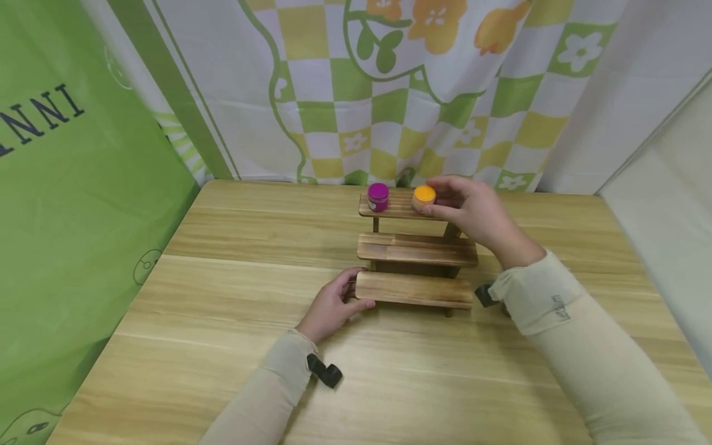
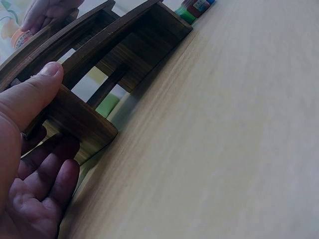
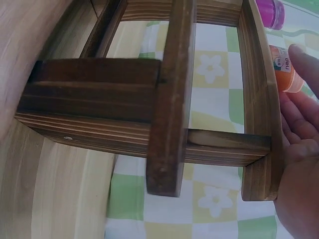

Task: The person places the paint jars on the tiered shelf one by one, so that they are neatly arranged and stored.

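A three-tier wooden stand (image 1: 417,249) stands on the table, its steps rising toward the curtain. My left hand (image 1: 332,304) grips the left end of the lowest step; in the left wrist view the thumb (image 2: 42,89) lies against the board with the fingers curled below. On the top step, my right hand (image 1: 473,207) pinches a small orange jar (image 1: 424,196) between thumb and fingers, from its right side. The jar (image 3: 284,69) looks upright on the step. A purple jar (image 1: 378,198) sits at the top step's left end, apart from the hand.
A wooden table (image 1: 222,278) carries the stand. Behind it hangs a checked, flowered curtain (image 1: 389,105); a green cloth (image 1: 72,185) hangs at the left. Beyond the stand in the left wrist view are a green jar (image 2: 185,15) and a dark red jar (image 2: 197,7).
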A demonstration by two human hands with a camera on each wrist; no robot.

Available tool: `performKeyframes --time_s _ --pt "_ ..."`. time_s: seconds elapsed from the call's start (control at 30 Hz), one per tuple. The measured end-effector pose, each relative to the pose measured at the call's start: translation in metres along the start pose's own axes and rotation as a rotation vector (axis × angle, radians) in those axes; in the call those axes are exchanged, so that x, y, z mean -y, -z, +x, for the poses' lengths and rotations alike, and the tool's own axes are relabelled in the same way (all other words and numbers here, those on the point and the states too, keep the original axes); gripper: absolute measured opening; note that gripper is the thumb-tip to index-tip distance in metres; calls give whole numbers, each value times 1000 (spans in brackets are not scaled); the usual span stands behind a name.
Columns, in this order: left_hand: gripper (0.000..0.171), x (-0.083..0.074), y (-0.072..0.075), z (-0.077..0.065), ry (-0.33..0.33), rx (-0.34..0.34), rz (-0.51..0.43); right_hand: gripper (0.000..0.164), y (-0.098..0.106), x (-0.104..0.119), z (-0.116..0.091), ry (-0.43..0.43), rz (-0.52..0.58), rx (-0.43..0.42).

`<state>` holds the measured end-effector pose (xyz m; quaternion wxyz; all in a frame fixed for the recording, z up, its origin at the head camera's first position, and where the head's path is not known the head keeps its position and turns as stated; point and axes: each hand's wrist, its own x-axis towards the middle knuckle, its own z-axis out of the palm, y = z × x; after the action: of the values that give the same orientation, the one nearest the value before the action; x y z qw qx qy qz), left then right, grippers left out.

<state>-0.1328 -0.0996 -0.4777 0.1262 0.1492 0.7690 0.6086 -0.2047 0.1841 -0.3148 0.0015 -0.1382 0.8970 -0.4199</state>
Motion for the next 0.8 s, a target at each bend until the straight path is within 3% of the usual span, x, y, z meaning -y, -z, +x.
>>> performKeyframes --time_s 0.5,0.8 --pt "69 -1 1 -1 4 -2 6 51 4 -10 -26 7 84 -80" --pt "69 -3 0 -1 2 1 5 43 5 -18 -53 100 140 -234"
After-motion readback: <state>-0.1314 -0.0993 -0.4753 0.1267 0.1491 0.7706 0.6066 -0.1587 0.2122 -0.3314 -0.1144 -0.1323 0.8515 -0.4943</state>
